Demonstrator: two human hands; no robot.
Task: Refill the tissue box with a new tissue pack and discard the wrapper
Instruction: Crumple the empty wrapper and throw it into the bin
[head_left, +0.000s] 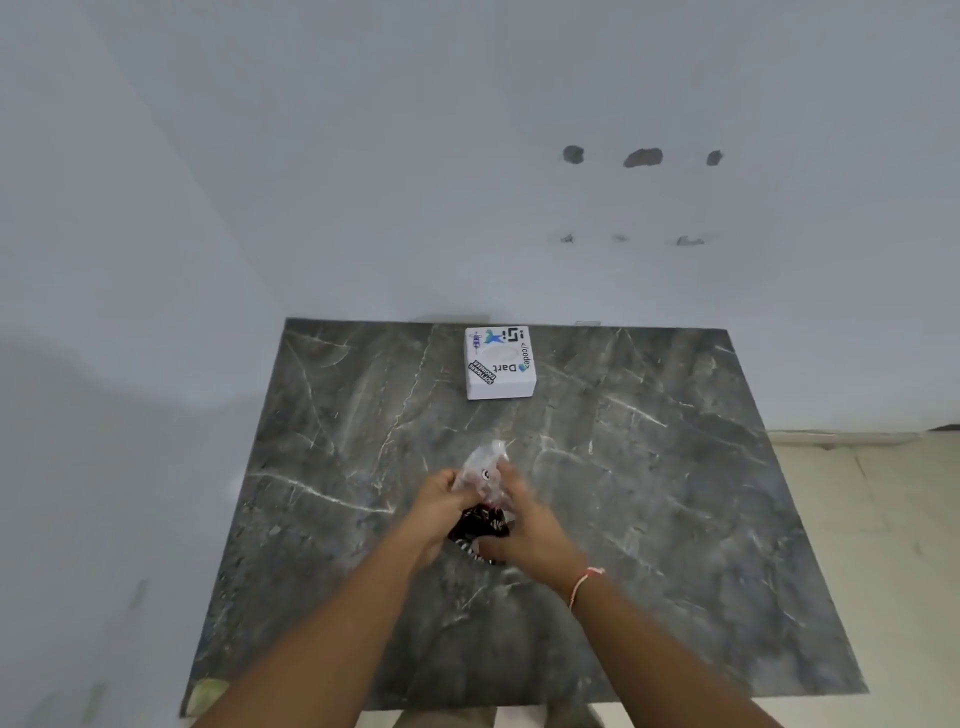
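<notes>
Both hands, left (441, 499) and right (524, 525), grip the crumpled wrapper (483, 488) above the worktop (675, 493), likely balling it for discarding. The box (500, 362) sits apart, by the wall.

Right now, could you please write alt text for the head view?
Both hands, left hand and right hand, crumple a plastic wrapper above a dark marble table. A white tissue box with stickers sits at the far edge by the wall.

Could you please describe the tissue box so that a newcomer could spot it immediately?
Look at the dark marble table, then its far edge by the wall. The tissue box sits there, white, square, covered in stickers, well away from the hands crumpling a wrapper.
</notes>
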